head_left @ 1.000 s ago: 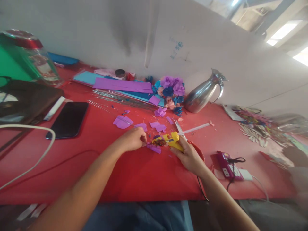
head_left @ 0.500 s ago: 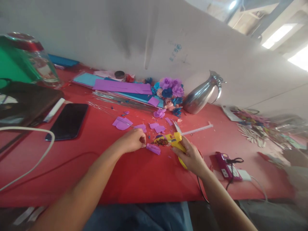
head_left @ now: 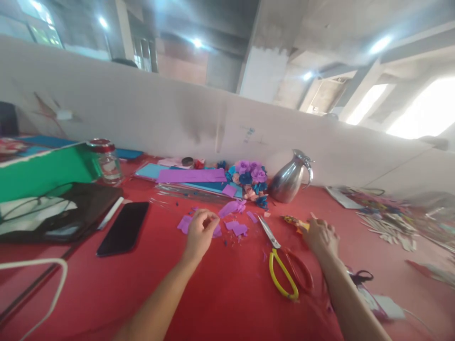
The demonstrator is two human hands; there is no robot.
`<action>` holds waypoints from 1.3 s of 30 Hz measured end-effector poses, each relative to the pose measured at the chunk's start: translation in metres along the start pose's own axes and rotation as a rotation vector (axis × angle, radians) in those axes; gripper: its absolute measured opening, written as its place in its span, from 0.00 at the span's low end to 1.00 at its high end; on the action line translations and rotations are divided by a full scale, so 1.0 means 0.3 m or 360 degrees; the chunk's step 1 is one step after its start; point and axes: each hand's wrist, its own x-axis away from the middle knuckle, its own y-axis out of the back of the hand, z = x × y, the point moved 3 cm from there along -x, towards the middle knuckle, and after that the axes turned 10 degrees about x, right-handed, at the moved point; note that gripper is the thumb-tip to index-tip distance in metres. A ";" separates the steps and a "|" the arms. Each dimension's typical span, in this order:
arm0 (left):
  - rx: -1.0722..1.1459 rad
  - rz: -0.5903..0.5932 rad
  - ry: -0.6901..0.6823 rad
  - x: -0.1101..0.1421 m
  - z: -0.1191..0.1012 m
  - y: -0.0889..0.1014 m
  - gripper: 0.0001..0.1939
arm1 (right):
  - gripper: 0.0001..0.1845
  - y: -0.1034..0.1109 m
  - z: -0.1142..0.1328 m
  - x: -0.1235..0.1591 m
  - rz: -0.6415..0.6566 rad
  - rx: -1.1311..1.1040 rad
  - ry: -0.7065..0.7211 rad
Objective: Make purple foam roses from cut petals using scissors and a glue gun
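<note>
My left hand (head_left: pixel 201 230) hovers over purple paper pieces (head_left: pixel 234 228) on the red table (head_left: pixel 220 293), its thumb and forefinger pinched on a purple paper piece (head_left: pixel 229 208) that sticks up to the right. My right hand (head_left: pixel 321 235) is curled around the yellow glue gun (head_left: pixel 296 222), whose tip points left just above the table. Scissors with yellow and red handles (head_left: pixel 282 265) lie between my forearms, blades toward the back.
A bunch of purple and blue paper flowers (head_left: pixel 250 177) and a steel jug (head_left: pixel 289 177) stand by the white partition. Purple and blue paper sheets (head_left: pixel 192 176), wires, a black phone (head_left: pixel 123 227), a dark bag (head_left: pixel 64 213), a glass jar (head_left: pixel 106 161) and a green box (head_left: pixel 42 170) lie left. Craft scraps (head_left: pixel 387 222) clutter the right.
The view has tilted up and back. My right hand moved the glue gun to the right, away from the paper. My left hand lifted the purple piece off the table.
</note>
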 end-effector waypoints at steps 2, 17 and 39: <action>0.0187 -0.0083 0.0124 0.006 -0.011 -0.010 0.07 | 0.13 0.030 0.160 0.071 -0.0051 -0.0417 0.0104; 0.0666 -0.0079 0.0418 0.033 -0.023 -0.125 0.12 | 0.17 -0.052 0.636 0.275 0.0705 -0.2332 -0.0077; 0.1205 0.0464 0.0872 -0.020 -0.034 -0.090 0.07 | 0.13 -0.035 0.658 0.303 0.1094 -0.2368 0.0136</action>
